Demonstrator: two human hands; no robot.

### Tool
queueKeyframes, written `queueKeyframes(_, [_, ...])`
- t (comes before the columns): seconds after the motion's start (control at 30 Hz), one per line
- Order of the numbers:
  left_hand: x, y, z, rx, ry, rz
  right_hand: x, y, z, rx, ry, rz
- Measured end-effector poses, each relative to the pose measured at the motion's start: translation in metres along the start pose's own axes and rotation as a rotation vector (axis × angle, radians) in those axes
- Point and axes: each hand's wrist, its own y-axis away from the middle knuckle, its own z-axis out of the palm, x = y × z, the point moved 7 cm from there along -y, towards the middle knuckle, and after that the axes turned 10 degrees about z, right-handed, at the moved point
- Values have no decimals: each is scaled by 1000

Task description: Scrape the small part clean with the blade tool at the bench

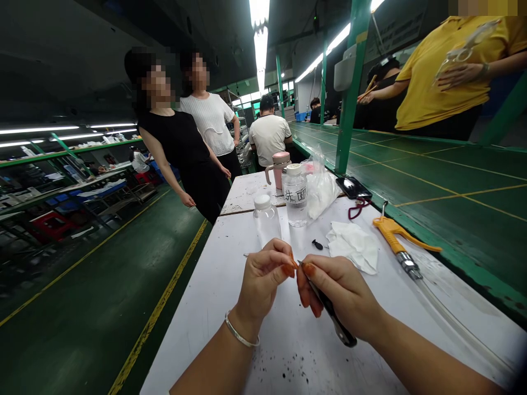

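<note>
In front of the labelled bottle [296,211], the right hand [341,288] grips a black-handled tool [332,315] — the left hand [263,280] pinches its fingertips together there.

Strip lights [261,49], yellow floor lines [158,307] and workbench [206,307] show a factory workshop.

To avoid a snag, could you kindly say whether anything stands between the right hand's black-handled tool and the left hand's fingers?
Nothing visible does: the slim black-handled tool in the right hand ends close to the left hand. The clear white-capped bottle stands beyond, out of the way.
</note>
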Motion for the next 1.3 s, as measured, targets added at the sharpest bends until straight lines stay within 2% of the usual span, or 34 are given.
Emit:
queueKeyframes(0.7, [-4,1,-2,18,39,-17,1,-3,0,14,4,13])
queueKeyframes(0.87, [-5,1,-4,55,12,-44,3,-2,0,9,6,15])
queueKeyframes(1.1, [-4,-1,2,11,141,-11,3,-2,-1,14,29,5])
queueKeyframes(1.3, [-7,0,3,21,219,-52,3,1,4,-13,83,-23])
